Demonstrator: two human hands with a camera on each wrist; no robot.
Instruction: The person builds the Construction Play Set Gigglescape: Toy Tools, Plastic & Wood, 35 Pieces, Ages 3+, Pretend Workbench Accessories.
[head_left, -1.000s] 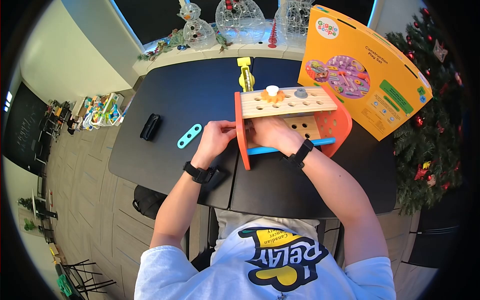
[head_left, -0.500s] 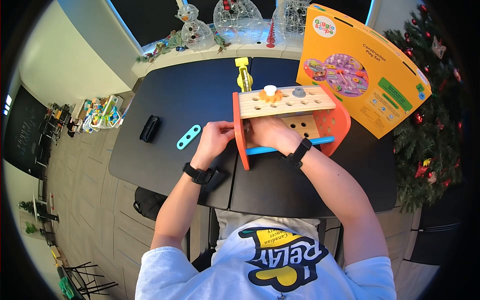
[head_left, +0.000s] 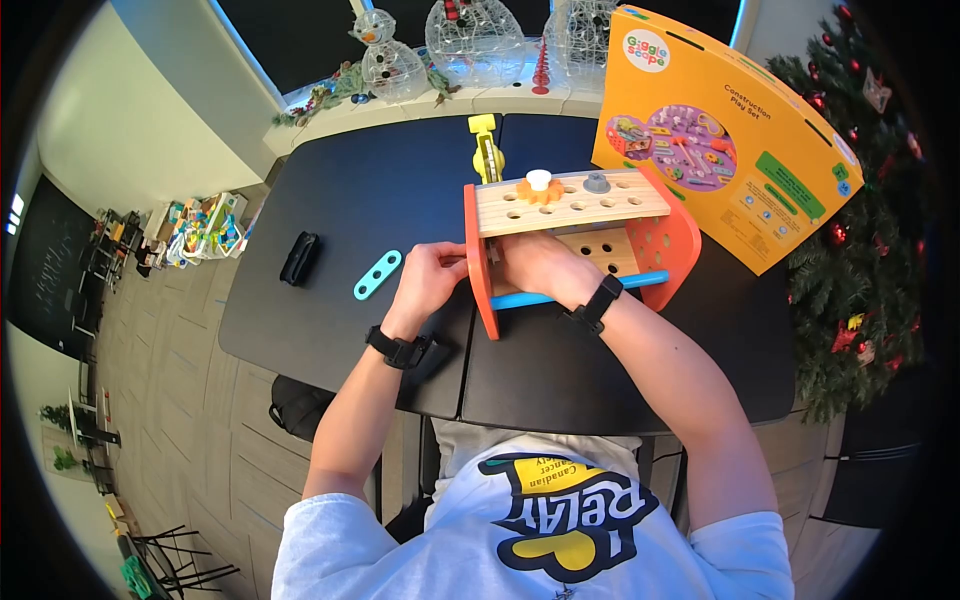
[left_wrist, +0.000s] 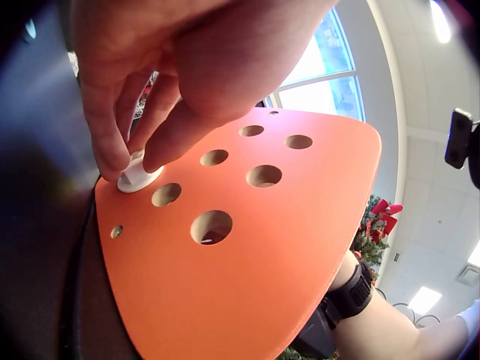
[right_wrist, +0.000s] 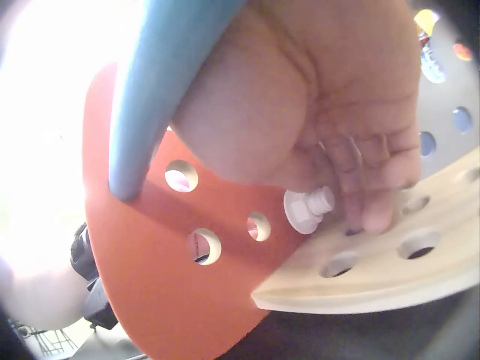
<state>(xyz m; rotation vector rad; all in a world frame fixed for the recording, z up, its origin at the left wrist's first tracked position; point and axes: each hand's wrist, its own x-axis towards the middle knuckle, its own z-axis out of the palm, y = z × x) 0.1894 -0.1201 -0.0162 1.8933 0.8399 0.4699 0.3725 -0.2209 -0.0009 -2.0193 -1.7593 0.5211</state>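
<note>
At the near left corner of an orange-sided wooden toy workbench [head_left: 580,205], my left hand [head_left: 430,278] is against the outer face of the side panel [left_wrist: 292,225]. Its thumb and fingertips pinch a white plastic bolt head [left_wrist: 139,178] set low in that panel. My right hand [head_left: 545,268] reaches inside, under the top board and over the blue rod [head_left: 530,299]. There its curled thumb and fingers are at a white nut [right_wrist: 301,211] with a threaded end poking out, by the inner face of the panel; the fingertips behind the nut are partly hidden.
A turquoise strip with holes [head_left: 378,275] and a black case [head_left: 300,259] lie on the dark table [head_left: 330,190] to the left. Behind the bench is a yellow-green toy tool [head_left: 486,150]. A large yellow box [head_left: 725,140] stands back right, beside a decorated tree [head_left: 850,250].
The view shifts slightly. Both hands keep their places at the left side panel, and the bench stays where it was.
</note>
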